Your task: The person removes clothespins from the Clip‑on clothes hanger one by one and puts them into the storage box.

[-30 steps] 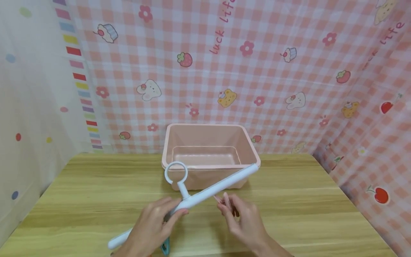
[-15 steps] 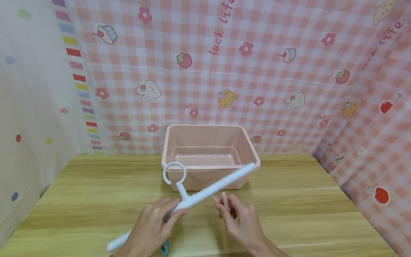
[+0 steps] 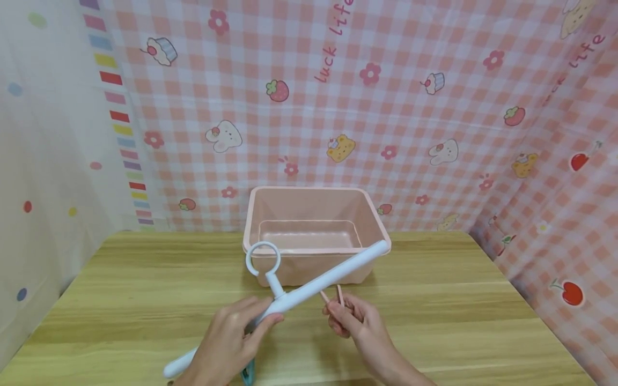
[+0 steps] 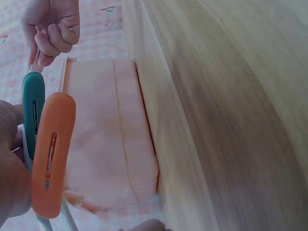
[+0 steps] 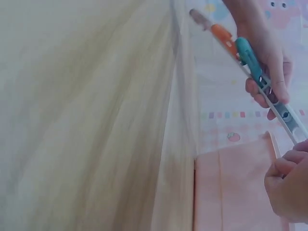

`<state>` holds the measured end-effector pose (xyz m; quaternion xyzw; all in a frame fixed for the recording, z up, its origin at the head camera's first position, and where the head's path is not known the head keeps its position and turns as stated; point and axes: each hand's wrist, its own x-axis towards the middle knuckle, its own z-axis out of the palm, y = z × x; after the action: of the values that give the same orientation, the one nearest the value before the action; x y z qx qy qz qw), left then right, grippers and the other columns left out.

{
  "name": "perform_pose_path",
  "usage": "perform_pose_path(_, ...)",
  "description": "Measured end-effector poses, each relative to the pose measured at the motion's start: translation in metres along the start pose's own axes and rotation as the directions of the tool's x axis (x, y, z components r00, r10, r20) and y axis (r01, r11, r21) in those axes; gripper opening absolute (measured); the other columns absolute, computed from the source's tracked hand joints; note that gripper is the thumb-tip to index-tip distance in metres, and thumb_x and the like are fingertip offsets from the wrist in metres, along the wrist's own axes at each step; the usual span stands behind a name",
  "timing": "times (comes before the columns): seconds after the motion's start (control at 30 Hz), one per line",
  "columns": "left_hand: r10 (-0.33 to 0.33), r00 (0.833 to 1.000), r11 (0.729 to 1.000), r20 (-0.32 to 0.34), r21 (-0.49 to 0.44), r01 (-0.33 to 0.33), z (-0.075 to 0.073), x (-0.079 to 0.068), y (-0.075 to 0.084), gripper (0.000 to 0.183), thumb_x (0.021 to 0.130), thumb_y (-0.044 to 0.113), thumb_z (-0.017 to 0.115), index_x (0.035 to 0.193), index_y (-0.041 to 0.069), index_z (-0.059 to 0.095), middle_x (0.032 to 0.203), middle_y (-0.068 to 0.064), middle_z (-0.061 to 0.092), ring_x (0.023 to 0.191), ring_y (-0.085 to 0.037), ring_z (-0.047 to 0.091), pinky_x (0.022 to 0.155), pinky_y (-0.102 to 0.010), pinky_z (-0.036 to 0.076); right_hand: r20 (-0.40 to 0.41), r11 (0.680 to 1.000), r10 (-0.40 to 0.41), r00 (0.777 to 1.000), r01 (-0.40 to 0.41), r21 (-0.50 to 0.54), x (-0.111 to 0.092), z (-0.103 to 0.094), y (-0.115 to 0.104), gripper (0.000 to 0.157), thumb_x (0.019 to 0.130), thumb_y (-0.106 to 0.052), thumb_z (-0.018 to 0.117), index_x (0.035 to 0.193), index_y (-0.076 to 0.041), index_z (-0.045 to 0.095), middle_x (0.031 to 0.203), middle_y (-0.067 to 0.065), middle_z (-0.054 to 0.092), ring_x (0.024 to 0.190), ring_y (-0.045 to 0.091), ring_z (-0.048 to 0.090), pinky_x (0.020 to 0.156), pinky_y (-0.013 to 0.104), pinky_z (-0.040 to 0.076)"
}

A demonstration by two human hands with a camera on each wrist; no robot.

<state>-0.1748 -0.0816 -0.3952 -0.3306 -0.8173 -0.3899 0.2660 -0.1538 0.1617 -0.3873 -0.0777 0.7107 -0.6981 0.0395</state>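
Note:
My left hand (image 3: 232, 335) grips a pale blue-white hanger (image 3: 333, 274) near its middle, beside the stem of its open ring hook. The bar slants up to the right. A teal clip (image 4: 33, 113) and an orange clip (image 4: 54, 156) hang on the bar, large in the left wrist view; in the head view only the teal one's tip shows below my left hand. With thumb and fingers my right hand (image 3: 359, 324) pinches a pale pink clip (image 3: 340, 295), its two prongs pointing up close under the bar's right half. The rest of that clip is hidden by the fingers.
A pink plastic bin (image 3: 309, 268) stands behind the hanger at the back of the wooden table (image 3: 444, 300); the bar's right end overlaps its front rim in the head view. A pink checked cloth (image 3: 299, 118) hangs behind the table.
My right hand has turned slightly and its fingers have shifted on the pink clip, so the prongs stand higher and thinner in view. The hanger and my left hand stay nearly still.

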Motion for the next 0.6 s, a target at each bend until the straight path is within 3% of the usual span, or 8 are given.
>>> perform_pose_path(0.2,0.007,1.000,1.000,0.003,-0.016,-0.007,-0.001,0.000,0.000,0.020,0.086,0.012,0.078,0.106,0.011,0.077,0.069,0.014,0.052,0.060,0.012,0.036,0.045,-0.003,0.032,0.155,0.966,0.080,0.985,-0.115,0.232,0.001,-0.005,-0.001,0.018,0.106,-0.022,0.050,0.097,-0.011,0.061,0.070,-0.012,0.049,0.063,0.001,0.041,0.061,0.018,0.034)
perform_pose_path(0.4,0.013,1.000,0.999,0.003,-0.046,-0.013,-0.003,0.000,0.000,0.021,0.086,0.010,0.077,0.107,0.007,0.077,0.072,0.012,0.059,0.061,0.012,0.039,0.046,-0.004,0.036,0.280,0.929,0.108,0.954,-0.197,0.313,0.001,-0.012,-0.001,0.021,0.107,-0.022,0.045,0.099,-0.013,0.063,0.070,-0.015,0.049,0.062,-0.001,0.041,0.062,0.015,0.036)
perform_pose_path(0.6,0.034,0.999,0.998,0.016,-0.053,-0.033,-0.005,-0.001,-0.001,0.018,0.088,0.009,0.076,0.105,0.008,0.077,0.071,0.011,0.058,0.060,0.013,0.038,0.045,-0.003,0.035,0.389,0.891,0.069,0.919,-0.232,0.390,0.002,-0.017,0.001,0.024,0.108,-0.018,0.042,0.100,-0.013,0.064,0.069,-0.016,0.049,0.061,0.000,0.038,0.061,0.015,0.034)
